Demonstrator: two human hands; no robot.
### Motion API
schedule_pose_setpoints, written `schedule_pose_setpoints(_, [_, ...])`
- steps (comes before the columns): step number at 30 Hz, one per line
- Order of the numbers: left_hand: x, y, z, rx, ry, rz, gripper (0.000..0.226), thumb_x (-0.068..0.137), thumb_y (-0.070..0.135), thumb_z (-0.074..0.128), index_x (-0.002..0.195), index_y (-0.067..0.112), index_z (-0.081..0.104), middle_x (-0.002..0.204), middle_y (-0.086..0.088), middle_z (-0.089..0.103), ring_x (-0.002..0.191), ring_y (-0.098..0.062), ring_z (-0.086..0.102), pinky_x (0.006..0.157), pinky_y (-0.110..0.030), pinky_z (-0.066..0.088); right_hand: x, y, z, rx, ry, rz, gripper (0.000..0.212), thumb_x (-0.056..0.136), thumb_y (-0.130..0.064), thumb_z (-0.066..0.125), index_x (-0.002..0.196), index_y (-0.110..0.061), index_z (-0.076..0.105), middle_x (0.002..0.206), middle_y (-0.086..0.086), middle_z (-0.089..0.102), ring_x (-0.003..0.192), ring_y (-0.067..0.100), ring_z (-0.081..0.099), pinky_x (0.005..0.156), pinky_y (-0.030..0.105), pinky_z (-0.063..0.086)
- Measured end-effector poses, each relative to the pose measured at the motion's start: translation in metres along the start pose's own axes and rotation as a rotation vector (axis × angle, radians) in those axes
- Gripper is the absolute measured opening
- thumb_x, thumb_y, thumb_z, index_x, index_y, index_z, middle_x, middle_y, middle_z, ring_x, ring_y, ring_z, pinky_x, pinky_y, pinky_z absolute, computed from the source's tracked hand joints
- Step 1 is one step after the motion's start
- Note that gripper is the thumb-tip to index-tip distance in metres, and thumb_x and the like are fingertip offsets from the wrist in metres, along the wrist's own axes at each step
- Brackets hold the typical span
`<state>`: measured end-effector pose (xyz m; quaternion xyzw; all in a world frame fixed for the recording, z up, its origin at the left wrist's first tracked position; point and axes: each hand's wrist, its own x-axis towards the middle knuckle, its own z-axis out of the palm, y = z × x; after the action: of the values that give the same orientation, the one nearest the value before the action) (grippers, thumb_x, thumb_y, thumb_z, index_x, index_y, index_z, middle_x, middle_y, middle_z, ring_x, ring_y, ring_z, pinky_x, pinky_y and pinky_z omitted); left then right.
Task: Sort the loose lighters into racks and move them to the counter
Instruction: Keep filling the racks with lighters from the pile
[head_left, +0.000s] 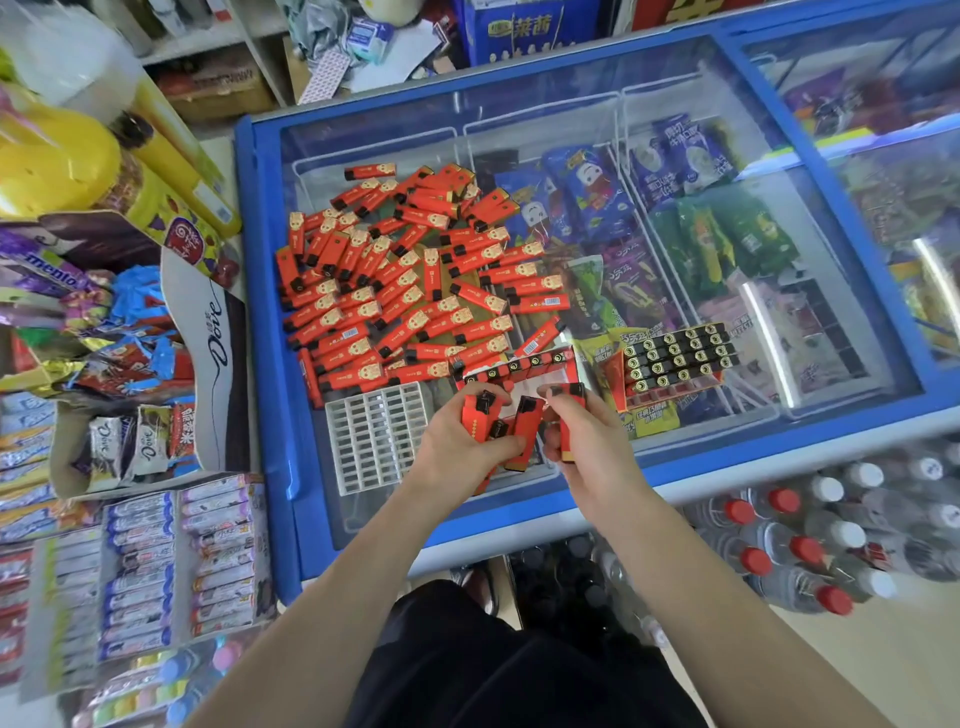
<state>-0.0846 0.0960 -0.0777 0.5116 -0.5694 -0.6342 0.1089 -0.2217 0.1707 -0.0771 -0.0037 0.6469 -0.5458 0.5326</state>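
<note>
Both hands are working over the freezer lid (270, 218), which is serving as the bench. Left hand (457, 441) is gripping a bundle of red lighters (480, 410), fingers curled tight around them, caps pointing up and away from the body. Right hand (576, 431) is pinching another lighter (569, 395), fingers closed on its body, black cap up.

Key relation: the part-filled rack (519, 366) is sitting just beyond both sets of fingers, with one row of caps showing along its far edge. The held lighters' long axes are running roughly upright, tilted toward that rack. Right hand is looking marginally nearer to the open slots, so my guess is it's feeding next, cap up.

The empty white rack (374, 436) is lying flat just left of the left hand. The full rack (675, 358) is sitting to the right, well clear. The loose pile (395, 280) is spreading beyond, up-left of the hands.

Both forearms are reaching forward, wrists angled inward.
</note>
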Motion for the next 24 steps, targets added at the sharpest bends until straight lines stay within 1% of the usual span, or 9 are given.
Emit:
schedule_pose_setpoints(1, [0.000, -0.002, 0.000, 0.036, 0.009, 0.023, 0.042, 0.079, 0.006, 0.084, 0.105, 0.031, 0.065, 0.077, 0.003, 0.075, 0.060, -0.015, 0.070, 0.061, -0.029, 0.054, 0.000, -0.002, -0.003, 0.003, -0.038, 0.024, 0.011, 0.100, -0.017, 0.064, 0.094, -0.008, 0.061, 0.068, 0.007, 0.048, 0.054, 0.016, 0.043, 0.053, 0.029, 0.034])
schedule_pose_setpoints(3, [-0.001, -0.006, 0.001, 0.099, 0.034, 0.059, 0.043, 0.078, 0.011, 0.086, 0.104, 0.037, 0.064, 0.080, 0.006, 0.075, 0.067, -0.013, 0.071, 0.063, -0.027, 0.057, 0.001, -0.004, -0.007, -0.049, -0.121, 0.069, 0.020, 0.099, -0.023, 0.066, 0.087, -0.010, 0.056, 0.063, 0.003, 0.045, 0.047, 0.014, 0.034, 0.045, 0.026, 0.025])
schedule_pose_setpoints(5, [-0.001, -0.009, 0.003, 0.129, 0.043, 0.084, 0.044, 0.076, 0.018, 0.086, 0.106, 0.042, 0.064, 0.083, 0.007, 0.075, 0.075, -0.017, 0.073, 0.070, -0.034, 0.061, -0.001, -0.007, -0.007, -0.107, -0.177, 0.089, 0.027, 0.098, -0.027, 0.068, 0.079, -0.013, 0.055, 0.061, 0.003, 0.051, 0.045, 0.014, 0.031, 0.042, 0.026, 0.022])
schedule_pose_setpoints(6, [-0.001, -0.011, 0.003, 0.145, 0.045, 0.092, 0.044, 0.075, 0.021, 0.085, 0.106, 0.044, 0.064, 0.085, 0.007, 0.075, 0.078, -0.019, 0.073, 0.074, -0.039, 0.061, -0.001, -0.008, -0.006, -0.124, -0.187, 0.089, 0.025, 0.098, -0.026, 0.068, 0.080, -0.013, 0.057, 0.063, 0.004, 0.055, 0.045, 0.014, 0.031, 0.042, 0.026, 0.021])
schedule_pose_setpoints(8, [0.000, -0.013, 0.004, 0.164, 0.046, 0.109, 0.043, 0.077, 0.021, 0.084, 0.106, 0.045, 0.063, 0.088, 0.009, 0.075, 0.079, -0.018, 0.072, 0.074, -0.039, 0.060, -0.001, -0.008, -0.005, -0.133, -0.185, 0.086, 0.016, 0.098, -0.023, 0.067, 0.088, -0.011, 0.062, 0.069, 0.006, 0.061, 0.046, 0.014, 0.031, 0.043, 0.026, 0.022])
schedule_pose_setpoints(12, [0.003, -0.008, -0.001, 0.104, 0.109, 0.080, 0.036, 0.086, 0.018, 0.081, 0.109, 0.038, 0.061, 0.082, 0.004, 0.072, 0.056, -0.011, 0.066, 0.056, -0.026, 0.053, 0.007, -0.012, -0.008, -0.103, -0.186, 0.035, 0.013, 0.100, -0.017, 0.063, 0.091, -0.008, 0.062, 0.072, 0.006, 0.064, 0.044, 0.012, 0.033, 0.043, 0.026, 0.022])
schedule_pose_setpoints(15, [0.011, -0.006, -0.007, 0.072, 0.197, 0.015, 0.034, 0.092, 0.017, 0.076, 0.118, 0.028, 0.057, 0.072, -0.001, 0.066, 0.037, -0.007, 0.053, 0.041, -0.019, 0.041, 0.017, -0.016, -0.011, -0.088, -0.141, -0.024, 0.008, 0.100, -0.016, 0.062, 0.097, -0.009, 0.062, 0.077, 0.009, 0.068, 0.043, 0.013, 0.033, 0.043, 0.025, 0.024])
schedule_pose_setpoints(20, [0.030, -0.008, -0.008, 0.085, 0.303, -0.055, 0.056, 0.092, 0.029, 0.077, 0.138, 0.033, 0.045, 0.074, -0.002, 0.068, 0.035, -0.004, 0.050, 0.039, -0.018, 0.040, 0.036, -0.014, -0.005, -0.157, -0.052, -0.042, 0.008, 0.099, -0.020, 0.064, 0.100, -0.013, 0.062, 0.084, 0.008, 0.073, 0.045, 0.013, 0.035, 0.041, 0.023, 0.030])
schedule_pose_setpoints(24, [0.040, -0.005, -0.004, 0.123, 0.357, -0.068, 0.067, 0.090, 0.033, 0.077, 0.148, 0.030, 0.042, 0.075, 0.001, 0.068, 0.037, -0.003, 0.050, 0.042, -0.019, 0.041, 0.046, -0.010, 0.003, -0.205, -0.042, -0.057, 0.004, 0.099, -0.018, 0.063, 0.097, -0.015, 0.064, 0.080, 0.007, 0.074, 0.045, 0.015, 0.033, 0.040, 0.024, 0.027])
